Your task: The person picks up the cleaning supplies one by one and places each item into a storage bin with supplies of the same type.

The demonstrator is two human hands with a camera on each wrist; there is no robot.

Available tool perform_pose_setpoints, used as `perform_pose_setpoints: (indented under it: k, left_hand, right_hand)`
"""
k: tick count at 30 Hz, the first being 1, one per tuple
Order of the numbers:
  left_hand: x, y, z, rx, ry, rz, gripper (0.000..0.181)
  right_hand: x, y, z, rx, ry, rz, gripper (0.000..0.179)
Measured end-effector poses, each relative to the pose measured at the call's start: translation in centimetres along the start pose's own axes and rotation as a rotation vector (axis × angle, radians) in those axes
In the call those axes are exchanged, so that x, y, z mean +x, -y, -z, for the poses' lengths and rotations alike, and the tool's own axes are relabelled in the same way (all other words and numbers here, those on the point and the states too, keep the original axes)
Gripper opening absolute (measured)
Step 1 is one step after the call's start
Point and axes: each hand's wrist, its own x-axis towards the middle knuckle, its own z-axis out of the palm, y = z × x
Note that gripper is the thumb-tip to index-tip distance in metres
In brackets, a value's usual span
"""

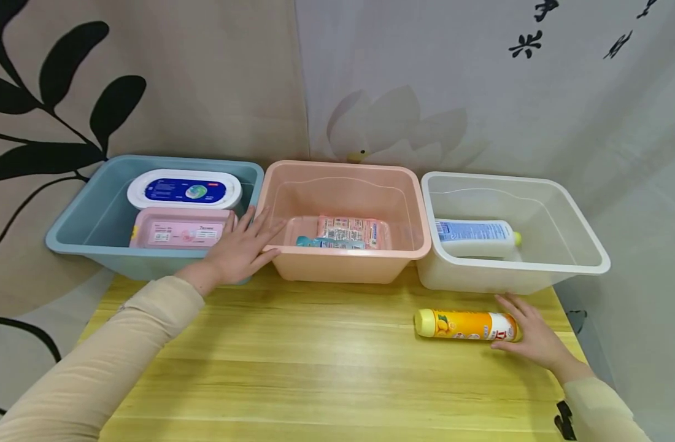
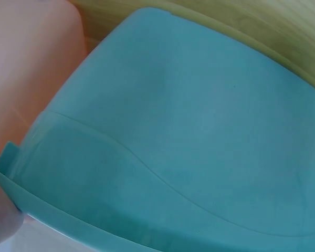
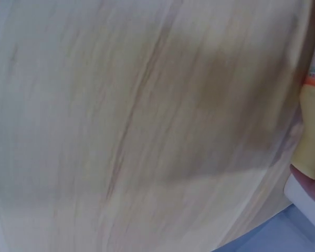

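My left hand (image 1: pixel 240 248) spreads its fingers over the right side of the blue bin (image 1: pixel 89 248), fingertips reaching toward the pink bin's (image 1: pixel 337 267) left rim. Inside the blue bin lie a white oval tub (image 1: pixel 185 189) with a dark blue label and a pink wipes pack (image 1: pixel 180 228). A yellow-orange bottle (image 1: pixel 464 325) lies on its side on the table, its pale yellow cap to the left. Around its right end is my right hand (image 1: pixel 533 337), fingers on the far side and thumb on the near side, spread wider than the bottle.
The pink bin holds a clear pink packet (image 1: pixel 351 230) and a small blue item (image 1: pixel 329 243). In the white bin (image 1: pixel 514 279) lies a white bottle (image 1: pixel 472 238) with a blue label. The three bins stand along the back of the wooden table (image 1: pixel 315 362), before a curtain (image 1: pixel 398 80).
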Motion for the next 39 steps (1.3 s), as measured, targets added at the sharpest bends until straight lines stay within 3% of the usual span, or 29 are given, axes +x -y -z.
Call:
perform_pose_setpoints:
  k: [14, 19, 27, 36, 39]
  left_hand:
    - [0.1, -0.1, 0.2, 0.003, -0.015, -0.008, 0.059]
    - [0.2, -0.1, 0.1, 0.013, -0.019, -0.01, 0.059]
    - [0.2, -0.3, -0.1, -0.001, -0.009, -0.004, 0.059]
    - [0.1, -0.2, 0.0, 0.008, -0.012, 0.004, 0.058]
    - [0.0, -0.2, 0.0, 0.009, -0.016, 0.007, 0.058]
  right_hand:
    - [-0.4, -0.2, -0.9, 0.036, 0.005, -0.038, 0.085]
    - [-0.4, 0.1, -0.8, 0.092, 0.007, -0.114, 0.073]
    - [-0.7, 1.1, 0.8, 0.142, 0.073, -0.235, 0.071]
    - [-0.3, 1.4, 3.5, 0.144, 0.098, -0.255, 0.067]
    - [0.1, 1.8, 4.3, 0.136, 0.066, -0.253, 0.066]
